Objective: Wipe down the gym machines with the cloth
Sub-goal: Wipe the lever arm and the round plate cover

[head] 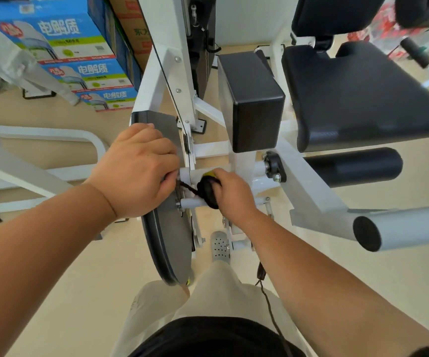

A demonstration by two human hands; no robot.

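I look down at a white leg machine (308, 181) with black pads. My left hand (136, 171) lies over the top of its grey cam disc (169, 240), fingers curled round the disc's right edge. My right hand (234, 191) is closed on a round black knob (208, 191) with a yellow spot, beside a short white pin on the frame. A thin dark red cord (189, 188) runs from under my left fingers to the knob. No cloth shows in either hand.
A black seat pad (357, 99), a black block pad (252, 99) and a roller pad (352, 167) lie ahead and right. A grey tube (414, 225) juts out at right. Stacked blue boxes (79, 47) stand at back left. My shoe (219, 246) is on the beige floor.
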